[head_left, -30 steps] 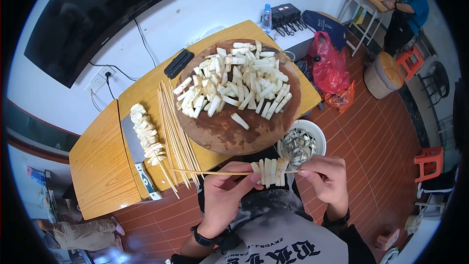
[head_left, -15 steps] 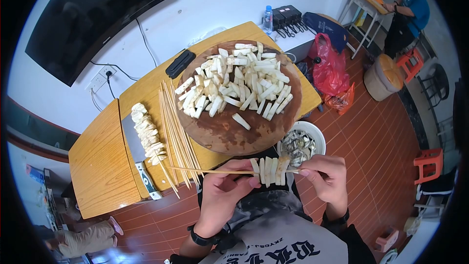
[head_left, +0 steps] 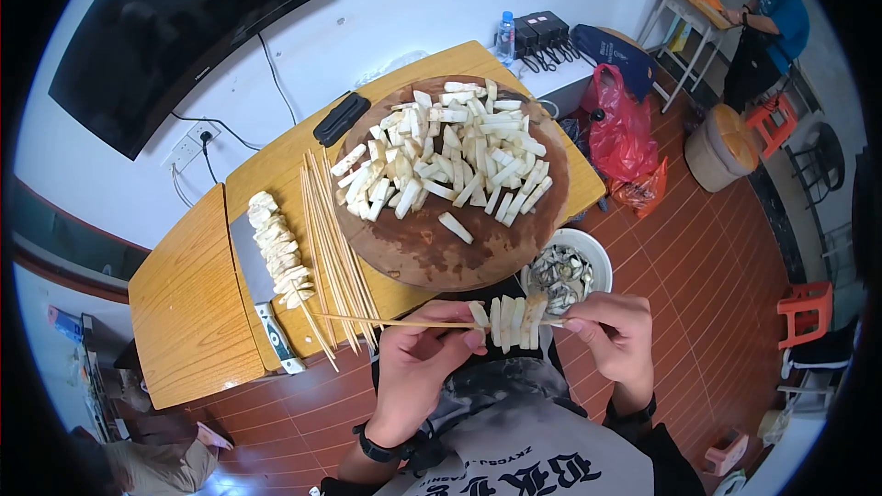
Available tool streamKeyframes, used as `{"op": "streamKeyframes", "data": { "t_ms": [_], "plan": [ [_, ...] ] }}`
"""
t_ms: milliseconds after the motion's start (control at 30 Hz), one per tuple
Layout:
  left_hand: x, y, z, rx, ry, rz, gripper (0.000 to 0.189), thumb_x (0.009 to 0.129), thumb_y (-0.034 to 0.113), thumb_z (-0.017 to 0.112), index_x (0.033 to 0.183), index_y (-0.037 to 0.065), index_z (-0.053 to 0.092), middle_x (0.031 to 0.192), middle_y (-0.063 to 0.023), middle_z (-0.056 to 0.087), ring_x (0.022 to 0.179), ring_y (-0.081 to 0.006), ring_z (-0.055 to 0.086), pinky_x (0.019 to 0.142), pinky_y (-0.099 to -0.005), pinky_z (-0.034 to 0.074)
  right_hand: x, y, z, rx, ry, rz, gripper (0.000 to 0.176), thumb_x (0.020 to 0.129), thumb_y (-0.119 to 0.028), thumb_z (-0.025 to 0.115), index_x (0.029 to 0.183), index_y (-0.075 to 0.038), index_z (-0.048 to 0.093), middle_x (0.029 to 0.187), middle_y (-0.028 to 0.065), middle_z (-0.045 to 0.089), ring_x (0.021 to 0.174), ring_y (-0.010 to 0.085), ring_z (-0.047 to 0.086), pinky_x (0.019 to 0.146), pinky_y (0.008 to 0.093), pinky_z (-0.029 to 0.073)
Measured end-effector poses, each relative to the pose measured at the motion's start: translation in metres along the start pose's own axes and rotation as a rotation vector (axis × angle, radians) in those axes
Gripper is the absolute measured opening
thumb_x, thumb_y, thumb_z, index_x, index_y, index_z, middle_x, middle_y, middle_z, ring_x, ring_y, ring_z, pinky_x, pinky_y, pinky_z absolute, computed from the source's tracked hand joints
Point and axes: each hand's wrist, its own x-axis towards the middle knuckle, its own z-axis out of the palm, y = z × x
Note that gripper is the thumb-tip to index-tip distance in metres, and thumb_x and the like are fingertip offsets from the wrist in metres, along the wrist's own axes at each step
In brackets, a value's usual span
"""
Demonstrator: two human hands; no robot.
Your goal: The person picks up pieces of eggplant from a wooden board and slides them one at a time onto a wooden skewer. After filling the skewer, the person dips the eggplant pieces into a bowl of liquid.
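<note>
My left hand is closed round a wooden skewer, which lies level in front of my chest. Several pale cut vegetable sticks are threaded crosswise on it; the leftmost one leans, touching or almost touching my left fingertips. At the skewer's right end, my right hand pinches close to the tip. Beyond my hands, a round wooden chopping board carries a heap of similar sticks. To its left lie loose skewers and a filled skewer resting on a knife.
A white bucket with dark and pale scraps stands by the table's right side. A black case lies on the yellow table. Red bags and a lidded bin stand right. Another person sits far right; someone's leg shows lower left.
The leftmost stick on the skewer now leans more, and the others sit slightly further right. Both my hands stay almost in place. The leg at lower left has shifted.
</note>
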Motion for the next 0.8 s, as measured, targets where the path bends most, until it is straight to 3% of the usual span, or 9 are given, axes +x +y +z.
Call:
{"op": "streamKeyframes", "data": {
  "t_ms": [800],
  "plan": [
    [0.002,-0.006,-0.003,0.134,0.086,0.139,0.023,0.090,-0.009,0.069,0.111,-0.004,0.065,0.105,-0.0097,0.068,0.091,-0.0149,0.067,0.076,-0.0284,0.059,0.000,-0.009,-0.001,0.006,-0.035,0.037,0.001,0.084,0.003,0.069,0.084,0.003,0.070,0.070,0.0125,0.066,0.059,0.0255,0.064,0.056,0.0316,0.048]
  ]
}}
